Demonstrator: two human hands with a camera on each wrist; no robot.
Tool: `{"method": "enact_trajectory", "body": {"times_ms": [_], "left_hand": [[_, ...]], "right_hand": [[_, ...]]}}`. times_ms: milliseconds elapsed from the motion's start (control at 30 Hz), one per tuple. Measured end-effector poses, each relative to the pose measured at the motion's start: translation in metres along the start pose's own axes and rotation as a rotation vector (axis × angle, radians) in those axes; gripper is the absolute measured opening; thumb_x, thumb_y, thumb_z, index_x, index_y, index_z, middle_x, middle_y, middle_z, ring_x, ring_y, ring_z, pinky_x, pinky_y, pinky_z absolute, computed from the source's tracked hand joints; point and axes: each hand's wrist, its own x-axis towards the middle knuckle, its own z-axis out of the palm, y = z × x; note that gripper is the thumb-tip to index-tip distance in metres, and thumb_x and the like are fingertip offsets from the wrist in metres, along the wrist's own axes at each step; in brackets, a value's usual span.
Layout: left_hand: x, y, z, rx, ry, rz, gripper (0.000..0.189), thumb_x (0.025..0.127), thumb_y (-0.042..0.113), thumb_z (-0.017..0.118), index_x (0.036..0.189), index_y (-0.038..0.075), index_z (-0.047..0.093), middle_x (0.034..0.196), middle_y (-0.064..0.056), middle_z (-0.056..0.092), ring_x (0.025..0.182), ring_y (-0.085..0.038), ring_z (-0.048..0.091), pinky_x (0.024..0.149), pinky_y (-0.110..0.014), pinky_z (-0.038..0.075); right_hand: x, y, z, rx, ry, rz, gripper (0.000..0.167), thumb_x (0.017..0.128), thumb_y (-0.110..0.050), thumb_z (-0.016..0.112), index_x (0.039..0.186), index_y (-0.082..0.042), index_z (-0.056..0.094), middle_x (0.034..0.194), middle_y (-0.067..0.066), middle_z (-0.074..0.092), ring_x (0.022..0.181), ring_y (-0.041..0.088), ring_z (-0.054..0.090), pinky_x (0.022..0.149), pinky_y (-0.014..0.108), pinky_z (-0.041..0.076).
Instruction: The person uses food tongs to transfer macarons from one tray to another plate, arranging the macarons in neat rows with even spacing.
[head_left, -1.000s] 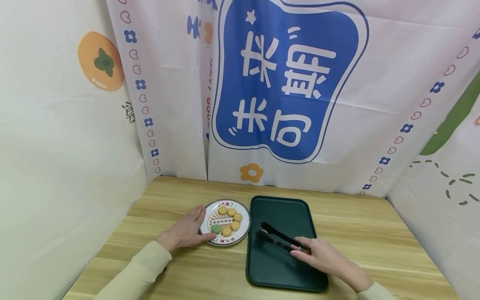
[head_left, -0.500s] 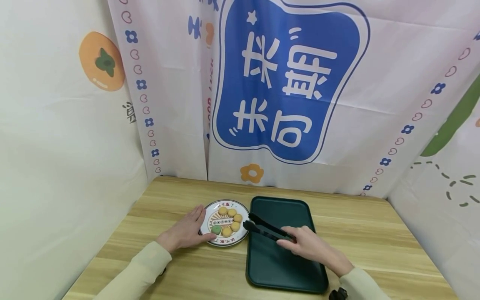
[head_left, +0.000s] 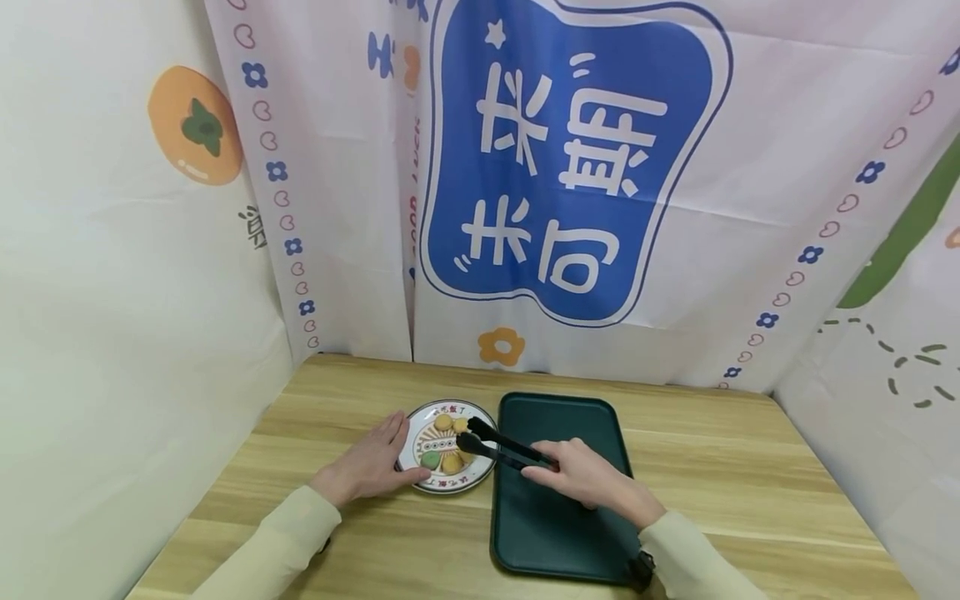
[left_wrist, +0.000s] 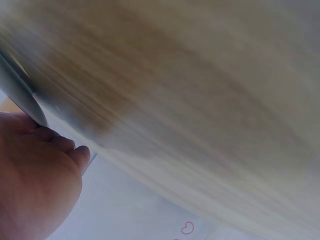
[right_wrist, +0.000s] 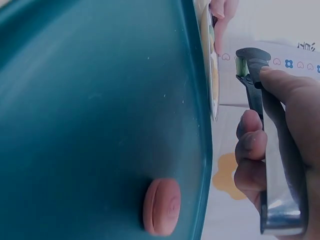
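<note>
My left hand (head_left: 371, 462) lies with straight fingers along the left rim of a round white plate (head_left: 472, 410), its thumb stretched over the near rim. On the plate are several yellow macarons (head_left: 444, 422) and one green macaron (head_left: 430, 460). My right hand (head_left: 585, 475) grips a pair of black tongs (head_left: 510, 446) with metal arms. Their parted tips overlap the plate's right side and partly cover the yellow macarons there. In the right wrist view, a pale green patch shows between the tips, and a pinkish-brown macaron (right_wrist: 162, 206) lies on the dark green tray.
The dark green tray (head_left: 558, 550) stands right beside the plate, under my right hand. Both sit on a wood-grain table (head_left: 727, 467). A printed cloth (head_left: 675, 275) hangs along the table's back edge, with white printed walls at both sides.
My right hand has carried the tongs leftward from over the tray until their tips are above the plate's right side. The left hand stays at the plate.
</note>
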Motion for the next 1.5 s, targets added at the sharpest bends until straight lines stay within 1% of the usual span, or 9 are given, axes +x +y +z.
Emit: {"method": "enact_trajectory", "body": {"times_ms": [267,467,667,833,1000,1233,1333,1400,1500], "left_hand": [[0.000,-0.001,0.000,0.007,0.007,0.010,0.107,0.088,0.074,0.047,0.150,-0.010,0.025,0.160,-0.030,0.018,0.149,-0.042,0.020,0.121,-0.052,0.027],[0.001,-0.001,0.002,0.007,0.003,0.003,0.109,0.087,0.077,0.044,0.151,-0.008,0.024,0.161,-0.028,0.017,0.150,-0.040,0.019,0.122,-0.050,0.026],[0.002,-0.003,0.004,0.002,0.005,0.005,0.109,0.087,0.078,0.043,0.152,-0.008,0.023,0.161,-0.028,0.016,0.150,-0.040,0.019,0.122,-0.050,0.026],[0.002,-0.003,0.004,0.005,0.000,0.001,0.109,0.087,0.077,0.044,0.152,-0.008,0.023,0.161,-0.028,0.017,0.150,-0.041,0.019,0.122,-0.050,0.026],[0.000,-0.003,0.002,0.000,0.006,0.004,0.109,0.087,0.076,0.046,0.151,-0.009,0.024,0.160,-0.029,0.017,0.150,-0.042,0.019,0.121,-0.051,0.027],[0.000,-0.002,0.001,0.008,0.029,0.027,0.107,0.088,0.075,0.046,0.150,-0.011,0.026,0.159,-0.031,0.020,0.148,-0.044,0.022,0.120,-0.052,0.028],[0.000,-0.003,0.001,0.012,0.023,0.024,0.107,0.088,0.075,0.046,0.150,-0.010,0.025,0.159,-0.030,0.019,0.149,-0.043,0.021,0.120,-0.051,0.028],[0.000,-0.003,0.001,0.011,0.020,0.021,0.107,0.088,0.075,0.045,0.151,-0.010,0.025,0.159,-0.030,0.018,0.149,-0.042,0.021,0.121,-0.051,0.028],[0.001,-0.003,0.001,0.016,0.016,0.016,0.107,0.088,0.076,0.044,0.151,-0.008,0.025,0.160,-0.029,0.018,0.149,-0.041,0.020,0.121,-0.051,0.027]], "right_hand": [[0.013,-0.001,0.011,-0.002,-0.003,-0.019,0.035,0.096,-0.052,0.056,0.110,-0.022,0.067,0.055,-0.014,0.044,0.043,0.001,0.042,0.039,0.017,0.034],[0.019,-0.003,0.019,0.009,-0.010,-0.025,0.042,0.096,-0.051,0.057,0.116,-0.017,0.068,0.053,-0.013,0.046,0.041,0.001,0.043,0.038,0.017,0.032],[0.028,-0.010,0.023,0.002,-0.020,-0.016,0.040,0.096,-0.050,0.057,0.116,-0.016,0.068,0.051,-0.012,0.044,0.040,0.002,0.042,0.037,0.017,0.030],[0.037,-0.015,0.026,-0.032,-0.008,-0.050,0.040,0.097,-0.048,0.057,0.116,-0.014,0.068,0.051,-0.013,0.044,0.039,0.001,0.042,0.037,0.016,0.029],[0.045,-0.023,0.029,-0.079,0.006,-0.073,0.037,0.097,-0.048,0.057,0.109,-0.014,0.068,0.051,-0.013,0.045,0.037,0.000,0.039,0.036,0.016,0.030],[0.055,-0.031,0.032,-0.122,0.013,-0.082,0.043,0.097,-0.049,0.056,0.116,-0.012,0.068,0.055,-0.012,0.048,0.041,0.000,0.042,0.039,0.017,0.033],[0.058,-0.033,0.033,-0.123,0.006,-0.074,0.046,0.096,-0.050,0.056,0.119,-0.012,0.068,0.054,-0.012,0.047,0.040,0.001,0.042,0.039,0.017,0.033],[0.059,-0.035,0.034,-0.119,0.000,-0.067,0.045,0.096,-0.050,0.056,0.119,-0.012,0.068,0.054,-0.011,0.047,0.040,0.002,0.041,0.039,0.017,0.033],[0.061,-0.036,0.035,-0.117,-0.005,-0.062,0.042,0.097,-0.050,0.056,0.113,-0.013,0.068,0.054,-0.010,0.046,0.040,0.002,0.040,0.039,0.017,0.032]]}}
